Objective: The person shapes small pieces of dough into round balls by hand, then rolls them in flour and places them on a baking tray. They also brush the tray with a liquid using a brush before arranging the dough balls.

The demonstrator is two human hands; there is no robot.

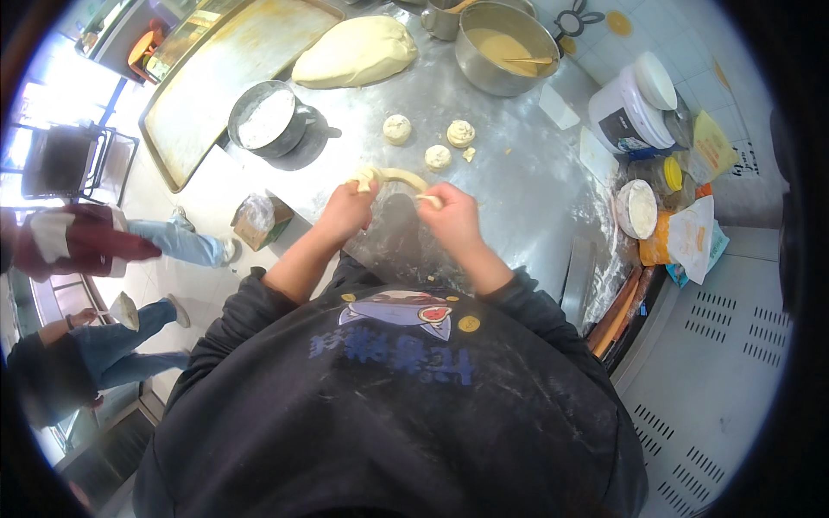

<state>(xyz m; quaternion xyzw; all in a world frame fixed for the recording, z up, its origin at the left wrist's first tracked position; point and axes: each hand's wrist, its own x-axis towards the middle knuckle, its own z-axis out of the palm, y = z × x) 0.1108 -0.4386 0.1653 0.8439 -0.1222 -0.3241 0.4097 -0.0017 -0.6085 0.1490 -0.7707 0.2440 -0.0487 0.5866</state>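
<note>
A strip of dough [403, 175] arches between my two hands above the metal work table [518, 175]. My left hand [350, 208] grips a bunched, coiled end of it. The other end is pinched in my right hand [451, 215], with a short tip poking out past the fingers. Just beyond my hands sit three coiled dough pieces: one on the left [397, 129], one on the right [461, 133] and one nearer me [438, 157]. A small dough scrap [469, 155] lies beside them. Farther back rests a large mound of dough [355, 53].
To the left stand a metal pot of flour [267, 120] and a large baking tray [220, 84]. A pot of tan paste [505, 48] is at the back. Along the right are a white bucket [625, 116], a flour bowl [638, 209] and rolling pins [615, 317]. Two people walk at left.
</note>
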